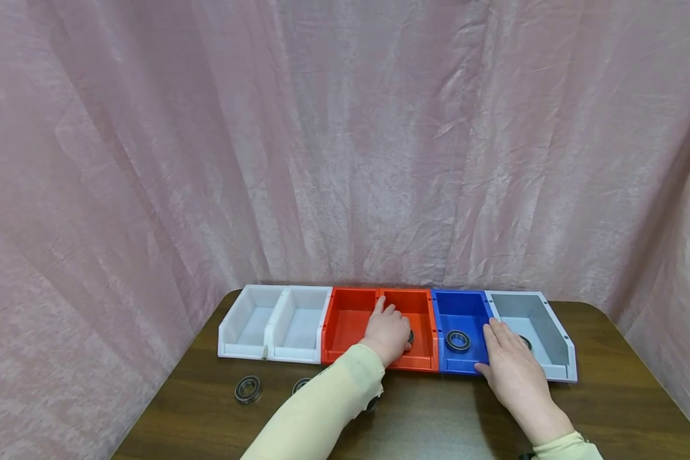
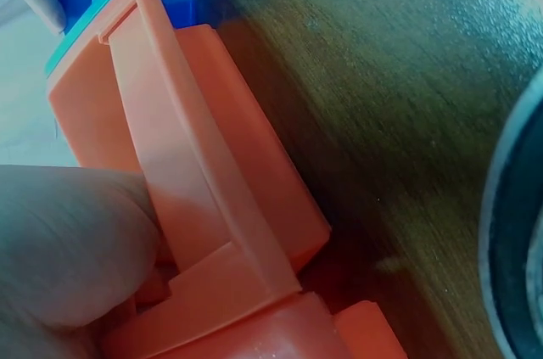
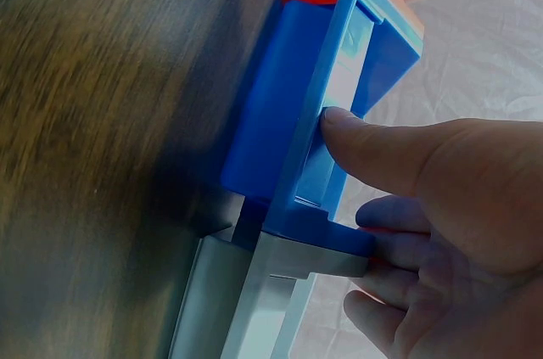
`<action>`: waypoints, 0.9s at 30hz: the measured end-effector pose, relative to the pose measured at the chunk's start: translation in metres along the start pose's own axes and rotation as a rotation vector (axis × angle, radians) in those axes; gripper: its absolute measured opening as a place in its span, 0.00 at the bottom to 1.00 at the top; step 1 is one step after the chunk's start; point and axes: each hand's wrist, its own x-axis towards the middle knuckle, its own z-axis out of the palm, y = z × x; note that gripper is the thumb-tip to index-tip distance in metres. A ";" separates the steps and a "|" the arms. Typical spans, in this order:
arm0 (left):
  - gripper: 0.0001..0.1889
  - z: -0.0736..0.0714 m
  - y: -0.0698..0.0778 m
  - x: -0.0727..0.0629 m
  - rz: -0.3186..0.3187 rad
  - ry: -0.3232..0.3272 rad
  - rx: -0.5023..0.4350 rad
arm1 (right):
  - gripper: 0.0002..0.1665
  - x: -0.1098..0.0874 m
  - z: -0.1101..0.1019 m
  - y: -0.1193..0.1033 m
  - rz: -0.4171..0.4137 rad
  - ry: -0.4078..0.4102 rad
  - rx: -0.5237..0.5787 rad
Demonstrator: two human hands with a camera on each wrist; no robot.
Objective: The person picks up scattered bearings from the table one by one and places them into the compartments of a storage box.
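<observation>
My left hand (image 1: 386,333) reaches into the right-hand red bin (image 1: 425,365). Its thumb and index finger pinch a ball bearing (image 1: 411,337) low inside, most of it hidden behind the hand; another finger stretches to the wall between the two red bins. My right hand (image 1: 514,367) lies over the wall where the blue bin (image 1: 464,303) meets the grey bin (image 1: 559,332). In the right wrist view its thumb (image 3: 365,140) rests on the blue bin's front rim, with the other fingers loosely bent beside that wall. A bearing (image 1: 457,341) sits in the blue bin.
Another bearing (image 1: 526,343) shows in the grey bin, partly behind the right hand. Two white bins (image 1: 294,353) and a second red bin (image 1: 349,319) continue the row leftward. Bearings (image 1: 248,389) lie on the wooden table (image 1: 431,421), some partly behind the left sleeve. A pink curtain (image 1: 368,160) hangs behind.
</observation>
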 end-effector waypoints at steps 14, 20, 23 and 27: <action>0.18 0.002 0.001 0.002 0.005 0.012 0.040 | 0.47 -0.001 0.000 -0.001 0.003 -0.004 -0.003; 0.16 0.002 0.001 0.003 0.011 0.009 0.053 | 0.47 -0.001 0.000 0.000 -0.004 0.007 -0.003; 0.16 0.000 0.001 0.002 0.016 -0.004 0.054 | 0.46 0.000 0.001 0.000 -0.006 0.010 -0.003; 0.17 -0.004 0.000 0.000 0.027 -0.017 0.047 | 0.47 -0.001 0.001 0.001 -0.011 0.016 -0.002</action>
